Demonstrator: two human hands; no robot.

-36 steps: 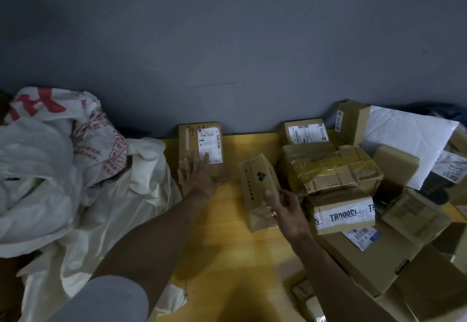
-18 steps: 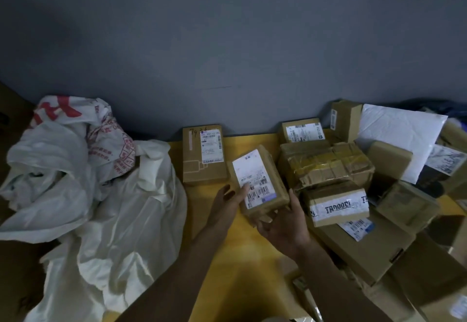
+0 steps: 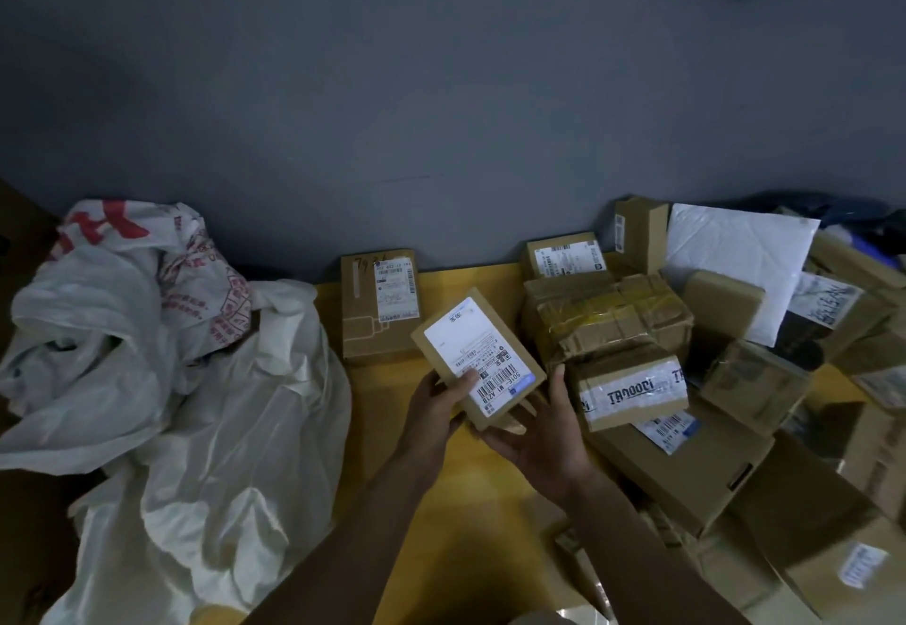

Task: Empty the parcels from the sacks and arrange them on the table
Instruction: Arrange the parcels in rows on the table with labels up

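A small brown parcel (image 3: 478, 359) with a white barcode label facing up is held above the yellow table (image 3: 470, 502). My left hand (image 3: 439, 408) grips its near left edge, thumb on the label. My right hand (image 3: 544, 433) supports it from below on the right, fingers spread. Behind it another labelled box (image 3: 380, 305) lies flat against the wall. A crumpled white sack (image 3: 162, 379) with red print lies at the table's left end.
A pile of cardboard parcels fills the right side: a tape-wrapped box (image 3: 608, 315), one with printed white tape (image 3: 632, 394), a flat long box (image 3: 686, 467), a white padded mailer (image 3: 735, 266). A grey wall (image 3: 441, 109) runs right behind the table.
My left hand left the box by the wall and took hold of the small parcel. The parcel was turned label-up and lifted between both hands.
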